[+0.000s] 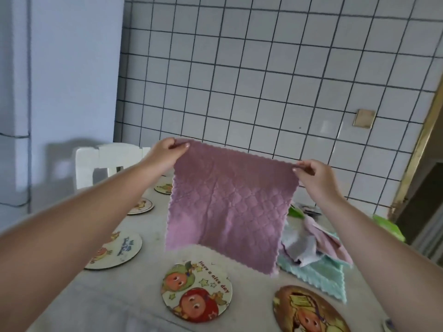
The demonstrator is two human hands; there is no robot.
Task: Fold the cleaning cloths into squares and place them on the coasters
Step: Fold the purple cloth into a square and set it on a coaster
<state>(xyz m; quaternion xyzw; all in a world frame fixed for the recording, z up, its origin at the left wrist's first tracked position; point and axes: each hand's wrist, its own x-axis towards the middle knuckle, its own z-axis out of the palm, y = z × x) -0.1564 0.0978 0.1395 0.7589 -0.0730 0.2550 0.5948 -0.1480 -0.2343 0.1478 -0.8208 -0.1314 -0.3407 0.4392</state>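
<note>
Now the left hand (167,149) and right hand (311,170) each pinch a top corner of the purple cloth (227,207), hanging above the tabletop (143,236) middle; matching corners squarely should give a neat fold.

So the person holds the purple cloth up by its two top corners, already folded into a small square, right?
Not quite. The head view shows the purple cloth hanging fully open, unfolded, not folded into a small square. The rest holds: the left hand and right hand each pinch a top corner and hold it up.
</note>
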